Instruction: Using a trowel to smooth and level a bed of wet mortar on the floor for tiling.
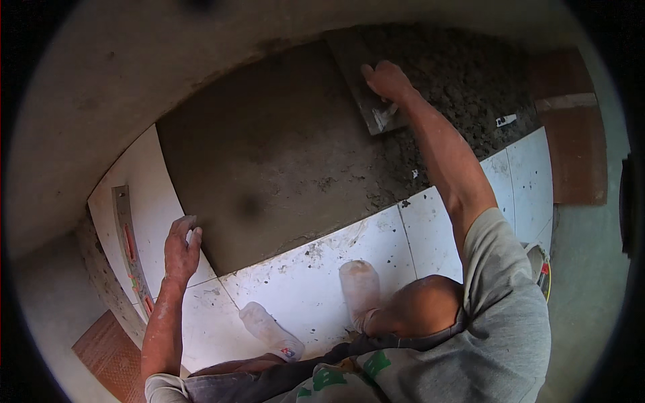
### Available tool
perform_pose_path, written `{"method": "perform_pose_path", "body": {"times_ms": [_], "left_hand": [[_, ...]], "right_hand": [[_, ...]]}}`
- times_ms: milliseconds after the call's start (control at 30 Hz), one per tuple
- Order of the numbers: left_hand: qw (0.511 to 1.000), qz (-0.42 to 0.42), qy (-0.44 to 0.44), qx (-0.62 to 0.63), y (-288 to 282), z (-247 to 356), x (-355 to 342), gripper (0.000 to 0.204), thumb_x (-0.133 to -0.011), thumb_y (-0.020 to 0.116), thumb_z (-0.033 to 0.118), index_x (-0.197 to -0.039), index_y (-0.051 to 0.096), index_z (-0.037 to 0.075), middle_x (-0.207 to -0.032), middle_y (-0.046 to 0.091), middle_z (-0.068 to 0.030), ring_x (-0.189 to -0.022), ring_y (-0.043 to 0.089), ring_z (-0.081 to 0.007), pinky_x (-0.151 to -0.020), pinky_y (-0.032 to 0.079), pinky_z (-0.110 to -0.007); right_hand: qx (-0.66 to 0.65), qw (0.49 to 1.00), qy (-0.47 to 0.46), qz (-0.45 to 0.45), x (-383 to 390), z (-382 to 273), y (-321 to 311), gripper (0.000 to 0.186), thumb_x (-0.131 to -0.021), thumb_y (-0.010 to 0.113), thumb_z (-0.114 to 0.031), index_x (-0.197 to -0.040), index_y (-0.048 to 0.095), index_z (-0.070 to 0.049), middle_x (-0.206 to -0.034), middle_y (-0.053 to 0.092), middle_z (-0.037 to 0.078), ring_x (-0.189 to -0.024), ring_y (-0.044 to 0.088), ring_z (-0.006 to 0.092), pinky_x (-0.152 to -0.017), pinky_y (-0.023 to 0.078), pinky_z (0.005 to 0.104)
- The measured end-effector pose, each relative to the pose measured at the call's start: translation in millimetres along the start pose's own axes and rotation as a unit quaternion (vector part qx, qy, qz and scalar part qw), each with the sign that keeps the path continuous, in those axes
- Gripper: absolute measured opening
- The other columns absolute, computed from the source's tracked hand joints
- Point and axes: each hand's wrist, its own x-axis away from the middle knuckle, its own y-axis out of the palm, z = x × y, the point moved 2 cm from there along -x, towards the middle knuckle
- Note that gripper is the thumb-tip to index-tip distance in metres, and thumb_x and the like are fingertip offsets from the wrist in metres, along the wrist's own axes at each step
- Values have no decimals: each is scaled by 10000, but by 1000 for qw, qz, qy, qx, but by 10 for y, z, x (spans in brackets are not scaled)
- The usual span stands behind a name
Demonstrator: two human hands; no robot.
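My right hand (pixel 388 82) reaches far forward, fingers wrapped round the hidden handle of a long flat plastering trowel (pixel 367 107). The blade lies on the grey mortar bed, where the smooth mortar (pixel 262 161) on the left meets the rough, lumpy mortar (pixel 450 87) on the right. At the left edge of the bed, my left hand (pixel 179 252) is over a white tile (pixel 144 174). Its thumb and fingers are drawn together around something small and pale that I cannot make out.
A spirit level (pixel 126 232) lies along the left tiles. White floor tiles (pixel 322 289) with mortar crumbs run under my socked feet (pixel 359 282). Brown tiles (pixel 574 154) lie at the right, another brown tile (pixel 111 349) at lower left. A wall (pixel 134 67) borders the far side.
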Motion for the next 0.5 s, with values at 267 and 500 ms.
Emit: {"method": "perform_pose_path", "body": {"times_ms": [267,500], "left_hand": [[1000,-19,5,6,16,31,-258,285,-911,550,173,-1131,605,0,-1162,590,-207,-1062,583,-362,-931,464,-398],[1000,19,4,10,-172,139,-244,295,-917,551,184,-1146,603,6,-1185,587,-196,-1089,576,-356,-953,453,-398]], "right_hand": [[-26,998,-27,-57,-25,-171,255,565,-930,405,-368,-764,650,113,-675,647,239,-799,678,358,-851,484,439],[4,997,-62,-37,212,-99,555,603,-943,413,-426,-907,632,134,-810,666,262,-806,672,379,-878,481,440]]}}
